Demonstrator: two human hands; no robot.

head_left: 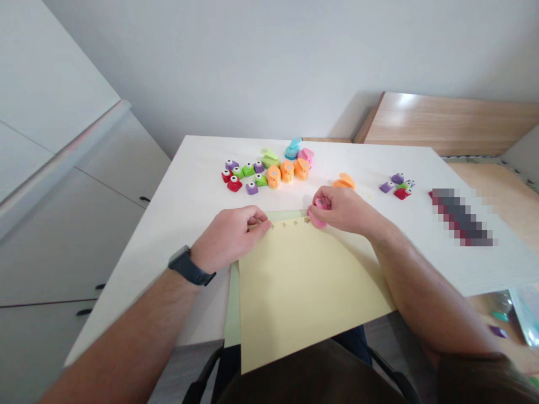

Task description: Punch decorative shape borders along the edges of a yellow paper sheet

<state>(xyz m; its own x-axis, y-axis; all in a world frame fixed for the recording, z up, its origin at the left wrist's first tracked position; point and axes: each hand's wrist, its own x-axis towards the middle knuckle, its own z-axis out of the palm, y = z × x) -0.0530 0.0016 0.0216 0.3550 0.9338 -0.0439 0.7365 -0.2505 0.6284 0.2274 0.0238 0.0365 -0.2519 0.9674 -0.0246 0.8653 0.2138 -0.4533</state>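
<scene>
Pink plastic craft punch (319,214) sits over the top edge of a smooth pale yellow paper sheet (303,297), its body clasped by the closed fingers of the right hand (343,210). Along that edge, a row of tiny star-shaped cutouts (289,224) runs sideways towards the left hand (229,238), whose fingers pinch together on the paper. Beneath lies a pale green paper sheet (232,303), on a white wood-grain table (189,185) with glossy orange plastic punches (287,171) beyond.

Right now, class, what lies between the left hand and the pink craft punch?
The head view shows a row of star cutouts in yellow paper between the left hand and pink craft punch.
</scene>
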